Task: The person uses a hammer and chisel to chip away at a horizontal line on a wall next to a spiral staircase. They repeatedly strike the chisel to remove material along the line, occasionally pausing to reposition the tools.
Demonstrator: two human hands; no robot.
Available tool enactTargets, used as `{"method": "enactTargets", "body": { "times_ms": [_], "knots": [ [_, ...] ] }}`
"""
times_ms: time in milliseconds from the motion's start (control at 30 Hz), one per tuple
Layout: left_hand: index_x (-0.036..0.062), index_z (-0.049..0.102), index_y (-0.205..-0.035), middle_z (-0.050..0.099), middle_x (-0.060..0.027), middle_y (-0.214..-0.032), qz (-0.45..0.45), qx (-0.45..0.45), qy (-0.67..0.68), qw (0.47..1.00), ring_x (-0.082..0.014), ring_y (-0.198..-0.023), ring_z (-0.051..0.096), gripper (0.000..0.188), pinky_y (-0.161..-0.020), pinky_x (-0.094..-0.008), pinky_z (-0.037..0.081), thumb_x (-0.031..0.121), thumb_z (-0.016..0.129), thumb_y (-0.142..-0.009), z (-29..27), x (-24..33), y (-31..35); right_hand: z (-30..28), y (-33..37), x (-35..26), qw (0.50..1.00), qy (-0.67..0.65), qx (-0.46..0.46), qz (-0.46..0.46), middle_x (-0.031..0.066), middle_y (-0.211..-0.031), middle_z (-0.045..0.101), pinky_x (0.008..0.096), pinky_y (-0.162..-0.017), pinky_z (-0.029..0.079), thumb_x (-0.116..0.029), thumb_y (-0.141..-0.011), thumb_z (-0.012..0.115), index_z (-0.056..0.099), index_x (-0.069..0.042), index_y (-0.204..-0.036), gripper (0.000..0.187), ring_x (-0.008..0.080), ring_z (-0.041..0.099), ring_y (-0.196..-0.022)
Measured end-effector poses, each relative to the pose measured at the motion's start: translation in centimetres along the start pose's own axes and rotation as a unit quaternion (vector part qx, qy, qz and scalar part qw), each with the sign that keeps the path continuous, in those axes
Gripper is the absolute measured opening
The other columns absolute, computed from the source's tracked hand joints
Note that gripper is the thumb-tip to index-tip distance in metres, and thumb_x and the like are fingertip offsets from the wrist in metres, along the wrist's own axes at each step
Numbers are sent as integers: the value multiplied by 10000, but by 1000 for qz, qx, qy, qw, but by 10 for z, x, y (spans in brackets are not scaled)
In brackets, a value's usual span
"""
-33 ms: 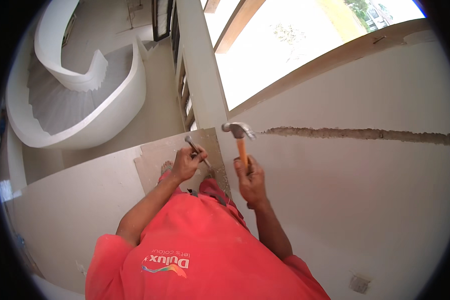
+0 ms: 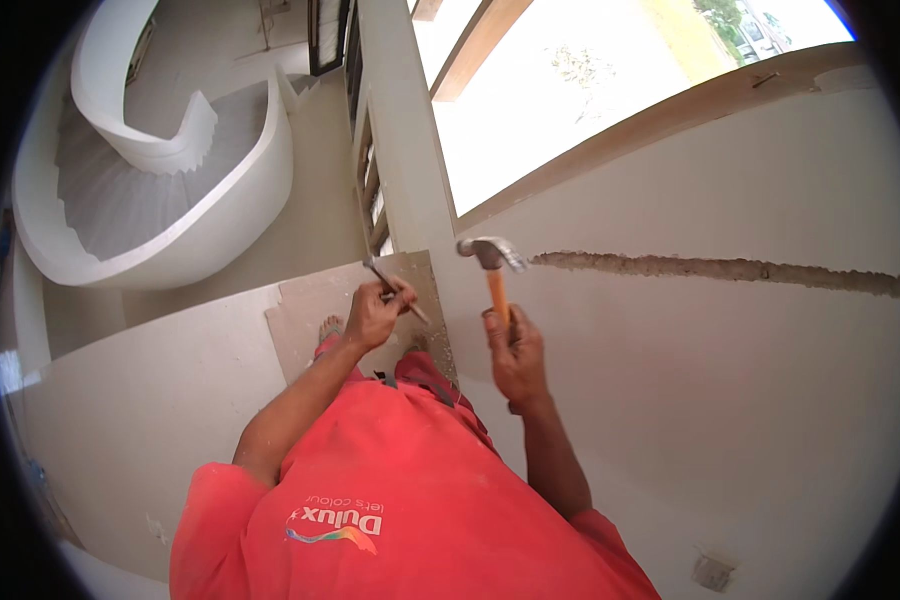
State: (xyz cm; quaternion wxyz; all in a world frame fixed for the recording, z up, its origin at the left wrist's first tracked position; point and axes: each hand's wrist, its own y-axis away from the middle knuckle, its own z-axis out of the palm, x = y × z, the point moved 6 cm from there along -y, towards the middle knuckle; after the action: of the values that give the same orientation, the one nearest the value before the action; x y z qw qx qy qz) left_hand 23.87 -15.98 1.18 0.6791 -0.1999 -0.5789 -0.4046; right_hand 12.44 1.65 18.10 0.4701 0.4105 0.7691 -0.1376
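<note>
My left hand (image 2: pixel 374 316) is closed around a metal chisel (image 2: pixel 410 304), which slants from upper left to lower right through my fingers. To its right, my right hand (image 2: pixel 518 358) grips the orange handle of a claw hammer (image 2: pixel 490 252) held head up. The hammer's head and the chisel are apart, and neither tool touches the wall (image 2: pixel 650 380) beside me as far as I can tell. A rough groove (image 2: pixel 710 268) is cut along that wall, right of the hammer head.
Under my feet lies a brown board (image 2: pixel 305 305) on a pale ledge or floor (image 2: pixel 160 390). Beyond its edge, a white curved staircase (image 2: pixel 200 220) goes down at the left. A bright window opening with a sill (image 2: pixel 610 145) is above the groove. A small square wall recess (image 2: pixel 712 572) sits lower right.
My right hand and the hammer have shifted slightly to the right. The chisel in my left hand has tipped to a flatter slant.
</note>
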Motion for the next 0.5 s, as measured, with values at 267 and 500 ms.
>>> {"method": "enactTargets", "body": {
  "times_ms": [267,500],
  "knots": [
    [-19,637,-1031,711,-129,-1026,-4,120,226,967,-190,-943,710,138,-813,-314,640,117,624,-1008,110,-38,-92,-120,-57,-62,969,221,10,-113,82,-621,419,339,-517,358,-262,-1037,586,574,23,-990,289,155,362,-548],
    [9,571,-1017,711,-140,-1036,-9,166,292,942,-194,-959,711,57,-846,-329,636,66,573,-1017,154,-78,-109,-31,-132,-160,832,436,-156,-304,229,-669,548,490,-568,420,-233,-1037,548,567,52,-970,294,373,530,-557]
  ]
}}
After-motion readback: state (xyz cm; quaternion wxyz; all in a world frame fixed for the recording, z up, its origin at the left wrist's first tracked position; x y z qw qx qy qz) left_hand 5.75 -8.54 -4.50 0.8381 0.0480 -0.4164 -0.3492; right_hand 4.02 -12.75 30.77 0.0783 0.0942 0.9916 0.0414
